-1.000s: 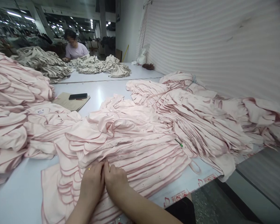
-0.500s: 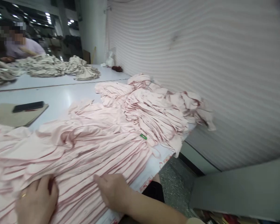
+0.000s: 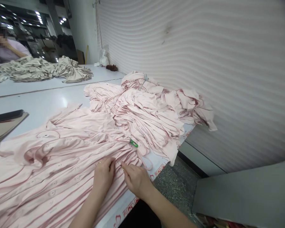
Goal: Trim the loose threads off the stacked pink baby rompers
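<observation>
Pink buttoned garments (image 3: 61, 171) lie layered in long folds across the near table. My left hand (image 3: 104, 172) is closed, its fingertips pinching a fold near the right end of the layers. Just to its right, my right hand (image 3: 137, 180) has thumb and forefinger pressed together on the same pink cloth. The two sets of fingertips are a short gap apart. A green plastic pin (image 3: 134, 143) is fastened at the garments' end, beyond my hands. Small round buttons show along several folds.
Bundled pink garments (image 3: 147, 117) are heaped beyond, along the curtained wall. A black phone (image 3: 7, 116) rests on brown card (image 3: 7, 128) at left. Grey-green garments (image 3: 38, 69) lie on the far table, with a co-worker (image 3: 9, 49) behind. The table edge (image 3: 130, 207) drops to the floor at right.
My left hand has moved right and away from me along the folds, close to my right hand. My right hand has shifted slightly right and farther up. The view has turned somewhat right.
</observation>
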`<state>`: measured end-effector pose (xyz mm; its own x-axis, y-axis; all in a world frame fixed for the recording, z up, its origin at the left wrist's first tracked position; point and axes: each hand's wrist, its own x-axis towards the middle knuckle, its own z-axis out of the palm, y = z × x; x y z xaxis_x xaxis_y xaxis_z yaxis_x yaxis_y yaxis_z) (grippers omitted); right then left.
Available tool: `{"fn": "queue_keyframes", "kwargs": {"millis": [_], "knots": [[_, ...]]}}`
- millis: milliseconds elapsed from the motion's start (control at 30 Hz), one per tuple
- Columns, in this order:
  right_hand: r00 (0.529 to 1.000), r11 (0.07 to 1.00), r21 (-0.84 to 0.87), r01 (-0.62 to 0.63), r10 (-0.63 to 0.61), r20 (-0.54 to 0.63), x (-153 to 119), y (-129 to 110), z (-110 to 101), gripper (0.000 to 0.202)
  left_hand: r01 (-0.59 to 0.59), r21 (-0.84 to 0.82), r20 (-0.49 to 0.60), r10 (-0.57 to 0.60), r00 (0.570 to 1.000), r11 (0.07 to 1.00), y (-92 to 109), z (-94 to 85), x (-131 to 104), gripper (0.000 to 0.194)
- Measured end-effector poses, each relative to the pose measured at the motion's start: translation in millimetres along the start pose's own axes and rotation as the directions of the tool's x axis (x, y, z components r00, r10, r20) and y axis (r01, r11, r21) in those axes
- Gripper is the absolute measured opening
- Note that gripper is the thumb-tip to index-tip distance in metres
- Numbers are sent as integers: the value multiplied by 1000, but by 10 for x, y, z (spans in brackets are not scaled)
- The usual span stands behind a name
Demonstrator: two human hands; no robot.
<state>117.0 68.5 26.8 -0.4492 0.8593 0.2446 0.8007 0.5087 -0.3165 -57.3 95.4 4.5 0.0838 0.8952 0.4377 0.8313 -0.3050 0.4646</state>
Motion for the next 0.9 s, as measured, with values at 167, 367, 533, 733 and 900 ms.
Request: {"fn": "queue_keyframes", "kwargs": {"millis": [167,367,533,733,900], "knots": [[985,998,-50,-39,47,165,259,-65,3,47,5,15,-10,-5,1000,1000,-5,-21,-190,23],[951,986,14,167,-165,260,301,109,-167,46,107,65,-5,-107,994,992,5,-3,-50,16],[985,989,84,120,-130,115,193,127,-135,44,156,109,-22,-154,988,982,-87,-143,-46,15],[970,955,223,198,-224,99,125,-93,-34,40,249,42,47,-250,967,968,-263,-484,-432,21],[980,984,53,168,-172,96,176,-362,137,49,310,-59,98,-304,948,949,-337,-511,-459,27]]}}
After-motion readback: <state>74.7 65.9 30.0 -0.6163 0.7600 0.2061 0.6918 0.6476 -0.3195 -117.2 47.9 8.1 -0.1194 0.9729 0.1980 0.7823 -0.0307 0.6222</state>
